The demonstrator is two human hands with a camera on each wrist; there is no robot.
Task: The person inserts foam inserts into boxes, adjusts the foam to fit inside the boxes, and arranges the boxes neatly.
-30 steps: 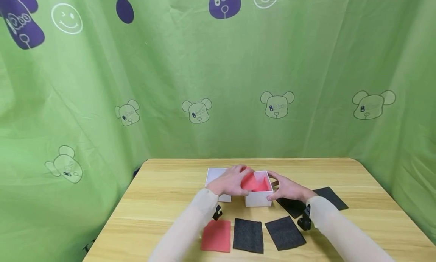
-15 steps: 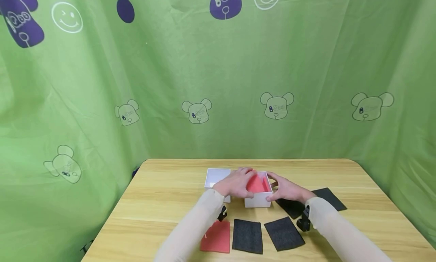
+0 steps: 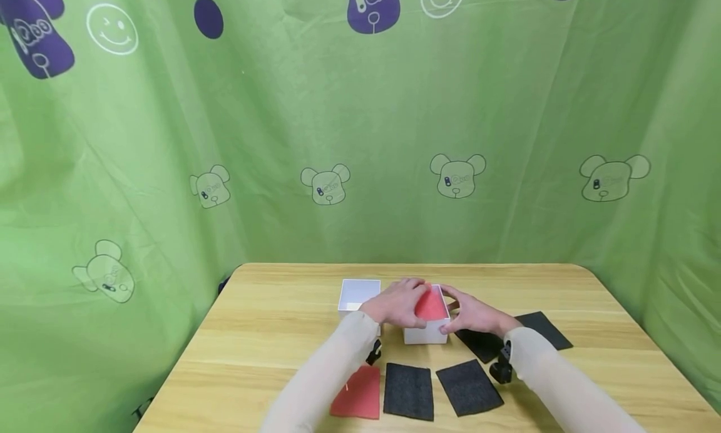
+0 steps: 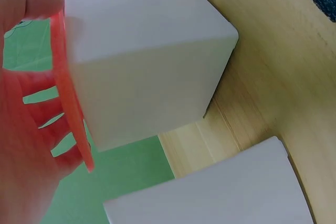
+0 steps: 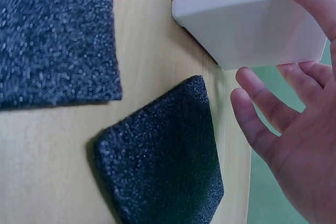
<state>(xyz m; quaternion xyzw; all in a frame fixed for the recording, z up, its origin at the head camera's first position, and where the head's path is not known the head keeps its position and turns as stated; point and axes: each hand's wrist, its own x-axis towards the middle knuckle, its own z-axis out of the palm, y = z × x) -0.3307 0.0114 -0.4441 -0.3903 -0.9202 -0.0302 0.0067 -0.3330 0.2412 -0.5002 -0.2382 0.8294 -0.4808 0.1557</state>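
Observation:
A square white box (image 3: 426,333) stands on the table with its open top up. My left hand (image 3: 397,305) holds a thin red foam sheet (image 3: 430,305) over the mouth of this box. In the left wrist view, that red sheet (image 4: 68,93) lies along the box's rim, with my thumb and spread fingers at its edges. My right hand (image 3: 475,311) grips the box's right side, thumb on the front wall. Fingertips reach the far wall in the right wrist view. The inside of the box is mostly hidden by the sheet.
Left of the box is a second white box-like piece (image 3: 360,290), partly behind my left hand. A red sheet (image 3: 363,398) and two black foam sheets (image 3: 409,392) lie in front. More black sheets (image 3: 543,328) lie to the right. Green curtain (image 3: 394,220) hangs behind the table.
My left hand has moved right and carried the red sheet further over the box's opening, covering more of it. The right hand stays on the box.

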